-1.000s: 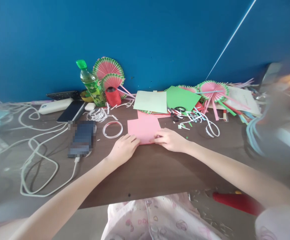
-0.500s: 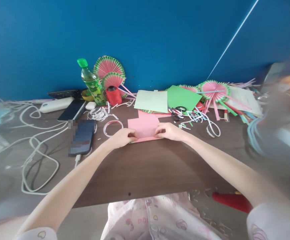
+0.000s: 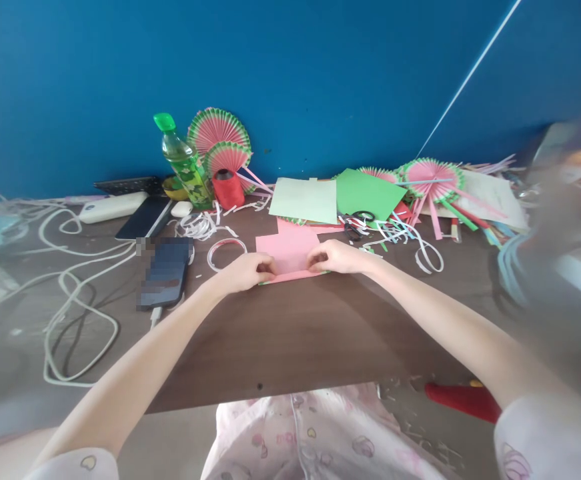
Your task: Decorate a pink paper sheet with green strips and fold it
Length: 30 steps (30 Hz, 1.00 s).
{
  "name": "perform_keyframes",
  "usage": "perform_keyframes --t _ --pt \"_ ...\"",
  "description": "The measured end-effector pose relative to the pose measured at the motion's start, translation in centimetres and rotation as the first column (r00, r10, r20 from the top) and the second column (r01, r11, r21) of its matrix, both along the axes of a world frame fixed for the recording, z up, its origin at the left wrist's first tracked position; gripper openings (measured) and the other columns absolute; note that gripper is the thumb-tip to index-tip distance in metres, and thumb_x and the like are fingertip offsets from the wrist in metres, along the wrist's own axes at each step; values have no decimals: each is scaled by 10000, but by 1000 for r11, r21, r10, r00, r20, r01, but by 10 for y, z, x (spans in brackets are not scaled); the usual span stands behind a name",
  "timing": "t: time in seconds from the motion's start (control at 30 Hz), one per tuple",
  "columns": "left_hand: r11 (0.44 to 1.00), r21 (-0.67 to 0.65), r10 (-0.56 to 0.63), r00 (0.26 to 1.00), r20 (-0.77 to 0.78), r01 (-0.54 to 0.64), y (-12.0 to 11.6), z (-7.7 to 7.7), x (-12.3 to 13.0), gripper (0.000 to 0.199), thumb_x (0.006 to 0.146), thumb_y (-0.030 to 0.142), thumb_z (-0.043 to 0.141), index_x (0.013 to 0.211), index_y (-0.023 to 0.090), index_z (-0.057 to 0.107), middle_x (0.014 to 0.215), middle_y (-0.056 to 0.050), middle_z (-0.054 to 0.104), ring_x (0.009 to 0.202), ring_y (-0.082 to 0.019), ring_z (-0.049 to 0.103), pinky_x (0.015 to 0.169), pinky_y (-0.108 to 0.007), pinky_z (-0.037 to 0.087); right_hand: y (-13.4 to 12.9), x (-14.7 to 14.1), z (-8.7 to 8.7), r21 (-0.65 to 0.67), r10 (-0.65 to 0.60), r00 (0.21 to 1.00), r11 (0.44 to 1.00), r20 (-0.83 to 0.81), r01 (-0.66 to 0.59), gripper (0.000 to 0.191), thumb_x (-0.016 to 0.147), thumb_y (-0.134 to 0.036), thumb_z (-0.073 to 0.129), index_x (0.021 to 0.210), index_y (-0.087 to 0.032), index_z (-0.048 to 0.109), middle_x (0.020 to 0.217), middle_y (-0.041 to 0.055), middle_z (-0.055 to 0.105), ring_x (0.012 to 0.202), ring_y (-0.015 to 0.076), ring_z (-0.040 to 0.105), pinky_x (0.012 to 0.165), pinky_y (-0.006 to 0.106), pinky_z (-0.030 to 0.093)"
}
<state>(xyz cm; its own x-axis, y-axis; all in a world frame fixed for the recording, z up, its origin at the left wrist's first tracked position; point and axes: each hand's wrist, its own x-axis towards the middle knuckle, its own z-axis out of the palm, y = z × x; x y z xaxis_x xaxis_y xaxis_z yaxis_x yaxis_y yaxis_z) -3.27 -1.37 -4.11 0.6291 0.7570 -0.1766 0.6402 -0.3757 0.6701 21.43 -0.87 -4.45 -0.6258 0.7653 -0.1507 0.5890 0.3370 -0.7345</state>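
A sheet of pink paper (image 3: 289, 250) lies on the brown table with its near edge folded up into a narrow strip, and a sliver of green shows along that edge. My left hand (image 3: 247, 271) pinches the left end of the fold between thumb and fingers. At the right end, my right hand (image 3: 337, 257) pinches the same fold. Just behind are a pale green sheet (image 3: 303, 200), a bright green sheet (image 3: 367, 195) and black-handled scissors (image 3: 354, 230). A roll of tape (image 3: 211, 255) lies left of the paper.
Pleated pink-and-green paper fans (image 3: 219, 130) lean on the blue wall beside a green-capped bottle (image 3: 185, 163) and a red thread spool (image 3: 229, 190). A phone (image 3: 166, 273) with white cables lies left. More fans (image 3: 433, 180) and paper scraps (image 3: 395, 230) lie right.
My right hand has shifted slightly left along the fold, its fingers more arched. The left hand stays at its end, and the paper has hardly moved.
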Motion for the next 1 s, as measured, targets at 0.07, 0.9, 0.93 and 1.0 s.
perform_keyframes --t 0.07,0.9,0.93,1.0 --pt "1000 24 -4 1000 -11 4 1 1 1 119 689 263 539 733 170 598 681 17 587 626 -123 532 600 -219 395 3 0 0 -3 26 1000 1000 10 -26 179 690 -263 581 802 -156 668 716 14 646 614 117 518 589 231 368" --pt "998 56 -22 994 -111 28 2 7 6 98 673 217 522 744 176 575 685 23 566 634 -124 509 597 -222 374 -2 -4 -1 44 29 997 999 71 -32 137 691 -204 577 819 -170 614 670 -13 547 587 107 454 548 224 343" --pt "997 67 -29 993 -112 37 2 6 5 94 679 221 520 745 176 571 692 22 566 641 -126 509 602 -224 375 -2 -4 -1 41 28 997 999 72 -31 136 693 -202 575 821 -171 612 670 -14 545 587 107 454 548 225 342" --pt "995 86 -43 992 -115 53 1 3 4 91 695 231 515 753 177 560 705 20 565 653 -129 509 612 -229 377 -3 -4 -1 41 27 997 999 76 -31 129 697 -197 572 819 -173 607 667 -15 543 589 109 457 547 225 341"
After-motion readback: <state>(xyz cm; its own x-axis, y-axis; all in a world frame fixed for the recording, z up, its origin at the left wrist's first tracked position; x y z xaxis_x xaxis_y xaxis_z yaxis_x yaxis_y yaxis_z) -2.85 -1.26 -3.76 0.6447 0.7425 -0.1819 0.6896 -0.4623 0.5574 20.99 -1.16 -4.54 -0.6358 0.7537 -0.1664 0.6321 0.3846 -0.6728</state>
